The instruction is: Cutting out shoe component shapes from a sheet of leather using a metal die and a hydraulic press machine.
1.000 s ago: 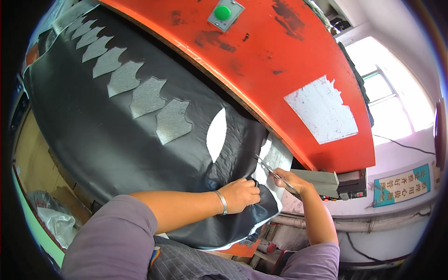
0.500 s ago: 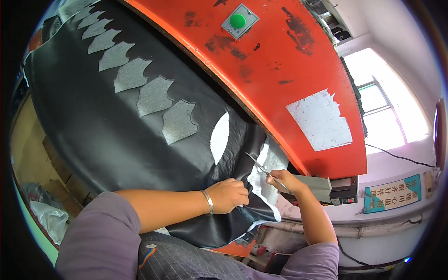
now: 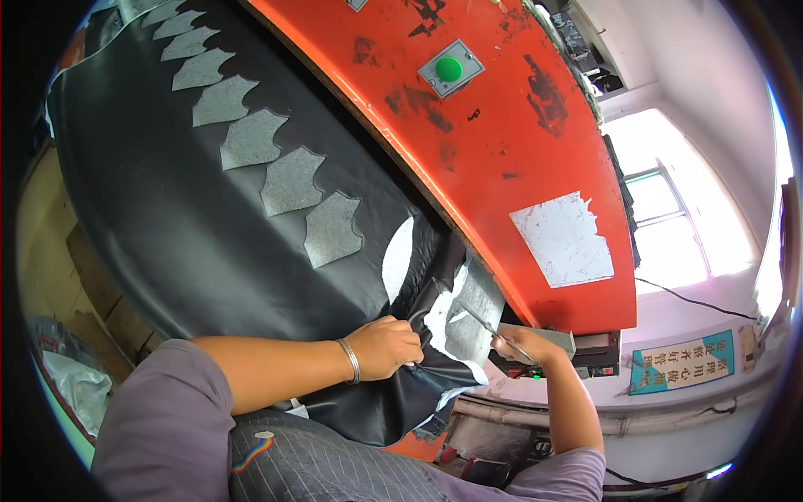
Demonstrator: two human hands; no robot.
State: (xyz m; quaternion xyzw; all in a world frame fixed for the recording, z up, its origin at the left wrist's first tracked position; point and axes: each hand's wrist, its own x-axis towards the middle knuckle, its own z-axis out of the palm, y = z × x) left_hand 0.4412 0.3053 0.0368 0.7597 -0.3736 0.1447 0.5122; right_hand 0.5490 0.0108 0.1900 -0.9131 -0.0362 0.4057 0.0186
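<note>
A large black leather-like sheet [image 3: 209,251] with a white backing is spread before me, and its near right end is bunched up. My left hand [image 3: 383,348] is closed on those folds, with a bangle at the wrist. To the right, my right hand [image 3: 525,345] grips scissors [image 3: 478,319] whose blades point up and left, over a pale grey surface [image 3: 477,305] beside the sheet's torn-looking white edge [image 3: 442,318]. Several grey notched shapes [image 3: 293,182] run in a row along the sheet. Nearer my left hand is a white leaf-shaped patch [image 3: 398,261].
An orange machine beam [image 3: 468,142] with a green button [image 3: 448,69] slants along the sheet's far side. A grey control box [image 3: 595,356] is beyond my right hand. Clear plastic bags [image 3: 75,381] and cardboard [image 3: 117,309] lie at lower left.
My right hand has drawn the scissors slightly down and right from the sheet's edge, and the blades look closer together. My left hand keeps its hold. The view has shifted a little.
</note>
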